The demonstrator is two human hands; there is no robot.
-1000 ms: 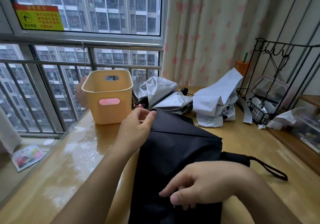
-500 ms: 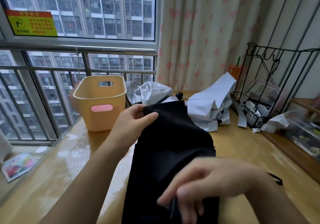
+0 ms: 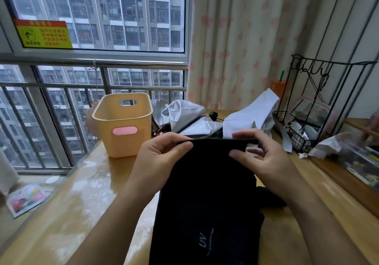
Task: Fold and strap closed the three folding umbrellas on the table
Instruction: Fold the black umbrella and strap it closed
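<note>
Where a second ago only the left hand [image 3: 160, 160] pinched the far edge of the black fabric folding umbrella [image 3: 209, 199] and the right hand [image 3: 266, 162] lay low on the cloth near the camera, both hands now meet at that far edge, the right one having come up to join its partner. The canopy, lying slack before, is drawn taut and level between them, and small white "UV" lettering [image 3: 202, 242] now shows on the near part of the cloth. The left hand grips the left end of the edge, thumb on the near side and fingers curled behind. The right hand pinches the right end between thumb and forefinger, its other fingers loosely spread. The black umbrella runs from that held edge back toward the person, resting on the glossy wooden table [image 3: 82, 199], so the grip sits at its farthest end. Three umbrellas are in view. The black one is in hand, and two lie unfolded beyond it: a crumpled silver-lined umbrella [image 3: 182, 112] and, just right of it, a pale white umbrella [image 3: 252, 115]. A single yellow plastic basket with a pink label [image 3: 123, 133] stands at the left near the window rail, apart from the left hand. A single black wire rack [image 3: 300, 142] stands at the right by the curtain.
</note>
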